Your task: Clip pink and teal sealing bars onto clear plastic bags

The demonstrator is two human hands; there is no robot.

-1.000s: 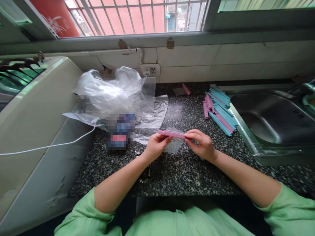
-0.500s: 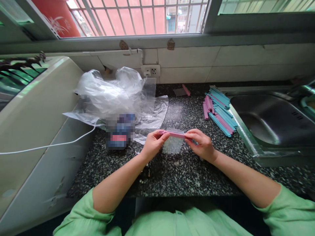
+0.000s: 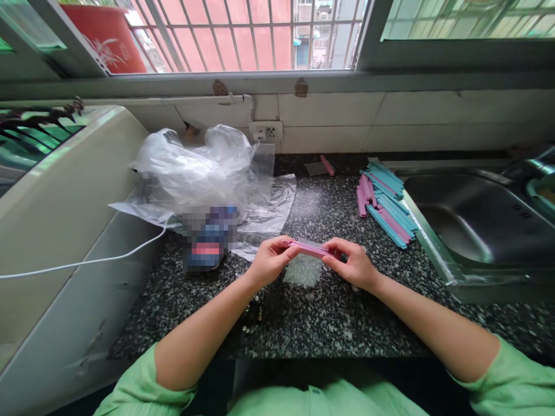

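A pink bag sealing clip (image 3: 310,249) is stretched between my two hands, above the near middle of the counter. My left hand (image 3: 272,260) pinches its left end between thumb and fingers. On its right end, the fingers and thumb of my right hand (image 3: 350,263) are closed. A small clear plastic bag (image 3: 302,271) hangs below the clip, and a strip of it shows above. Whether the clip is fully snapped over the bag is too small to tell.
Pink and blue clips (image 3: 385,202) lie piled beside the steel sink (image 3: 459,214). Another pink clip (image 3: 327,165) rests near the wall. Crumpled clear plastic bags (image 3: 195,167) and a blurred-out object (image 3: 210,240) are on the left, near a white cable (image 3: 121,255).
The hands and clip have dropped slightly in view as the camera tilted up. My right fingers now wrap further over the clip's right end.
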